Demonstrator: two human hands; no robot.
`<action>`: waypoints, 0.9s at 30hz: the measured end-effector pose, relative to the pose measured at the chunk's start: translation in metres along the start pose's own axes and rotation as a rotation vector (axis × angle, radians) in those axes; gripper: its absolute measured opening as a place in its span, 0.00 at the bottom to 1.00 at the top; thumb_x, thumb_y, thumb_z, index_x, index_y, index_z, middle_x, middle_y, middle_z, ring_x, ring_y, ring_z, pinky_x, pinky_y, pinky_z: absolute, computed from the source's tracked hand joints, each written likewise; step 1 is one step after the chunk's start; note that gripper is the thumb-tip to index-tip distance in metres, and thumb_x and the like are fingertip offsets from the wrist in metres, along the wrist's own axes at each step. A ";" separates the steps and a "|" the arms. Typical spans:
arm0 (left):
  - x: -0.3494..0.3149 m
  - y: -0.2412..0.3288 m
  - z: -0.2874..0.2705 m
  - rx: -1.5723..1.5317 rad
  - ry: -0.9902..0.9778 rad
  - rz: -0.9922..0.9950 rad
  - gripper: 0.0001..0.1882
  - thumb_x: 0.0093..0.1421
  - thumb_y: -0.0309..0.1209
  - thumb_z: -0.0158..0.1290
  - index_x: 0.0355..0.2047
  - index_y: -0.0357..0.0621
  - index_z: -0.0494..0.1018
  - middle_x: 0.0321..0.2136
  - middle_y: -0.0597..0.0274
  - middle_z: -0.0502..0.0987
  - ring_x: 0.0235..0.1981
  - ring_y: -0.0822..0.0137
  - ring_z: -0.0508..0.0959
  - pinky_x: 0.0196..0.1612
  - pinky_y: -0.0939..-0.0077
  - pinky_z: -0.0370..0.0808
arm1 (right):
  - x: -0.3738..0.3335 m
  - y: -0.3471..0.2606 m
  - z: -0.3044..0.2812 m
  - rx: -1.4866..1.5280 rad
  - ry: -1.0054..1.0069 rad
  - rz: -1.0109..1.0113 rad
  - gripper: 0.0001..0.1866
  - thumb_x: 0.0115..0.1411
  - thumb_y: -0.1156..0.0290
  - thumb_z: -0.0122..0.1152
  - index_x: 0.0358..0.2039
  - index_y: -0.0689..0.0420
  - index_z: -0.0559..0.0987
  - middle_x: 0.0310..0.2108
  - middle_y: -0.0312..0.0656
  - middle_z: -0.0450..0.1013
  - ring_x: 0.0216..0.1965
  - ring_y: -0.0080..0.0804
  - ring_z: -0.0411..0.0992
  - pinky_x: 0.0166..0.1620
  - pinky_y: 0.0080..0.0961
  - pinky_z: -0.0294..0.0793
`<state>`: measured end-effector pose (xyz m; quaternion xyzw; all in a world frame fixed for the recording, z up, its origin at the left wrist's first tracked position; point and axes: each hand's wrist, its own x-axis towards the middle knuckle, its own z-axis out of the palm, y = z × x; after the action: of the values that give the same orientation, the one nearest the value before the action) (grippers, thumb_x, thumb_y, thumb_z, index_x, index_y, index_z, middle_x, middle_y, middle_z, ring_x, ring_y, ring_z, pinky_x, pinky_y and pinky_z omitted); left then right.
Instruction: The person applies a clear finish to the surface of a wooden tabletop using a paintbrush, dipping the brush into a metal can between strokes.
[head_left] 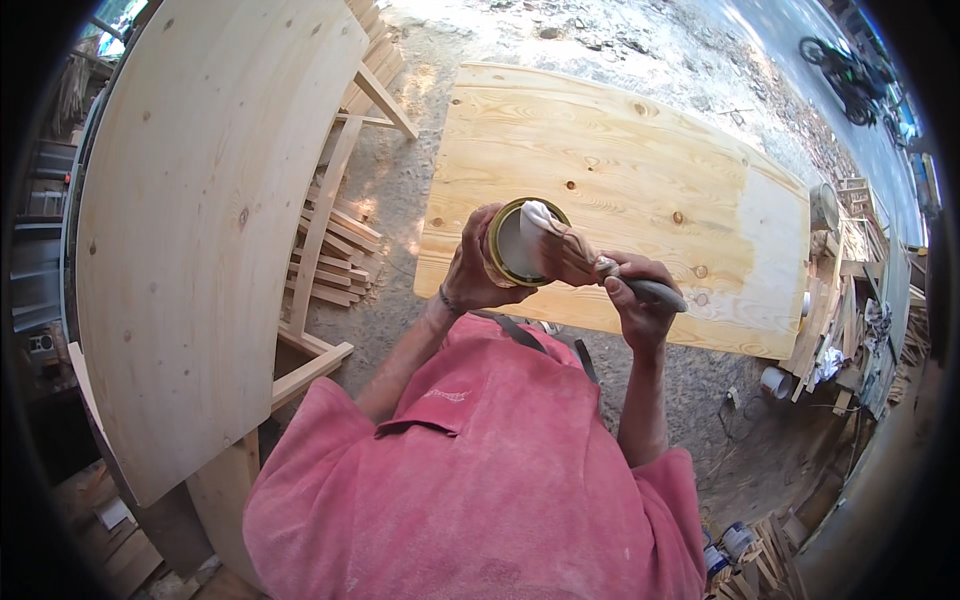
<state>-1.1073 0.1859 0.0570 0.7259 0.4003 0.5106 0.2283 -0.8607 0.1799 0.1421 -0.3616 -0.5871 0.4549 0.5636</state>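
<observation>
My left hand (472, 262) is wrapped round a round tin can (511, 262) with a gold rim, tipped so its whitish inside shows. In my right hand (640, 295) is a paintbrush (570, 252), gripped by its dark grey handle. The brush's bristle end, coated white at the tip, lies over the can's rim. Beneath both hands is a large wooden panel (590, 150) with knots. Most of its surface looks yellowish and glossy, while a strip toward the right end is paler.
Another large pale panel (200, 200) stands along the left, beside a wooden frame (325, 225) and stacked slats (335, 265). Scrap wood (835, 310) and a white cup-like container (775, 382) lie at the right. A motorcycle (848, 78) is parked far right.
</observation>
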 end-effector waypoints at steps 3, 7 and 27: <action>-0.001 -0.001 -0.001 -0.030 -0.045 0.024 0.70 0.39 0.38 0.76 0.67 0.42 0.32 0.59 0.41 0.63 0.59 0.47 0.69 0.61 0.51 0.65 | 0.013 -0.013 0.001 -0.160 -0.013 0.071 0.05 0.56 0.81 0.65 0.33 0.62 0.78 0.36 0.50 0.80 0.35 0.30 0.80 0.38 0.25 0.81; -0.001 0.002 0.005 -0.089 -0.116 0.058 0.69 0.39 0.39 0.76 0.67 0.42 0.32 0.59 0.40 0.62 0.59 0.47 0.69 0.61 0.51 0.64 | 0.036 -0.023 -0.001 -0.256 -0.051 0.131 0.03 0.53 0.79 0.65 0.27 0.64 0.78 0.28 0.45 0.79 0.27 0.25 0.78 0.30 0.22 0.76; -0.004 0.010 0.032 -0.166 -0.167 0.083 0.68 0.40 0.43 0.76 0.67 0.38 0.36 0.58 0.40 0.65 0.57 0.48 0.71 0.59 0.52 0.68 | 0.005 -0.024 0.030 -0.925 -0.069 0.112 0.06 0.48 0.68 0.69 0.26 0.52 0.80 0.21 0.40 0.75 0.25 0.39 0.75 0.30 0.35 0.73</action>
<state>-1.0749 0.1794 0.0502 0.7603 0.3058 0.4889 0.2988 -0.8889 0.1727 0.1682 -0.5906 -0.7263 0.1869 0.2979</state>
